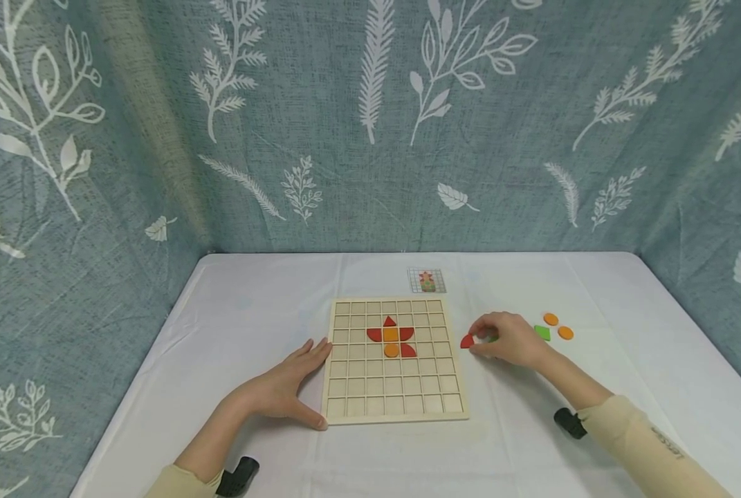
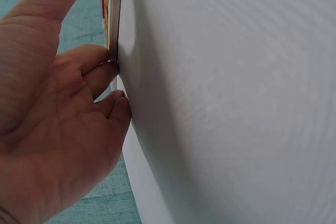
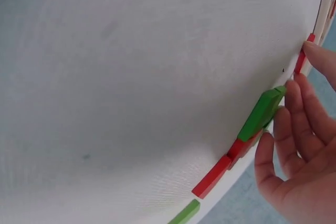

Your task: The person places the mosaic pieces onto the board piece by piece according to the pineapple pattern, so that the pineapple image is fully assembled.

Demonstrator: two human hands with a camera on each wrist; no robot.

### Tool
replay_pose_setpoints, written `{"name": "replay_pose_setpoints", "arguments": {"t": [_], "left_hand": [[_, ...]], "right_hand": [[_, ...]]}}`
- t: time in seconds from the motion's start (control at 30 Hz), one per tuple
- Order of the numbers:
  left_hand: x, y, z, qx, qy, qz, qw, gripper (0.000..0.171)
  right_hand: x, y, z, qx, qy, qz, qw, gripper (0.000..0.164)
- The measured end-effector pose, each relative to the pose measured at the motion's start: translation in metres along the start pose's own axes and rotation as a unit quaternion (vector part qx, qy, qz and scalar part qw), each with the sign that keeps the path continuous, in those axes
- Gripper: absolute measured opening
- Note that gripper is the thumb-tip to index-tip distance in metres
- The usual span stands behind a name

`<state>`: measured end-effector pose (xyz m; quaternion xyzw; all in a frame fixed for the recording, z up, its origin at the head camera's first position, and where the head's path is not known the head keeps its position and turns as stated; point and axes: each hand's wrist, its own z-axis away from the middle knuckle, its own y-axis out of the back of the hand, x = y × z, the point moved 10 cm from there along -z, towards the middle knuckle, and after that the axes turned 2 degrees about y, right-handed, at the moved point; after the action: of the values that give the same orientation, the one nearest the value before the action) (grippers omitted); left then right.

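Note:
A light wooden grid board [image 1: 398,404] lies flat on the table. On its upper half sit a red triangle [image 1: 390,321], an orange square [image 1: 391,335], rounded red pieces [image 1: 375,335] on both sides of it, an orange disc [image 1: 391,351] and another red piece [image 1: 409,351]. My left hand [image 1: 286,384] rests along the board's left edge, thumb and fingers spread. Right of the board, my right hand [image 1: 510,339] pinches a red rounded piece [image 1: 467,342] between thumb and finger. In the right wrist view this red piece [image 3: 303,56] appears edge-on, at the fingertips.
Behind the board lies a small pattern card [image 1: 427,281]. Right of my right hand are a green piece [image 1: 542,333] and orange discs [image 1: 551,319]. Green pieces [image 3: 260,114] and red pieces [image 3: 211,177] lie near its fingers, partly hidden from the head view.

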<state>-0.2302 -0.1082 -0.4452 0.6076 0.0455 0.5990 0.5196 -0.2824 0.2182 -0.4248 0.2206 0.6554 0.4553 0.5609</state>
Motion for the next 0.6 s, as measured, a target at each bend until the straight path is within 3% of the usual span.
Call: {"name": "replay_pose_setpoints", "arguments": {"t": [0.37,0.6], "left_hand": [[-0.001,-0.001,-0.001,-0.005,-0.002,-0.001,1.0000,0.123],[0.001,0.002,0.000,-0.003,0.004,-0.004,1.0000,0.123]], "right_hand": [[0.003,0.003,-0.001,0.021,-0.009,0.012,1.000,0.021],[-0.013,0.010,-0.007,0.060,-0.017,-0.009,0.998,0.023]]}}
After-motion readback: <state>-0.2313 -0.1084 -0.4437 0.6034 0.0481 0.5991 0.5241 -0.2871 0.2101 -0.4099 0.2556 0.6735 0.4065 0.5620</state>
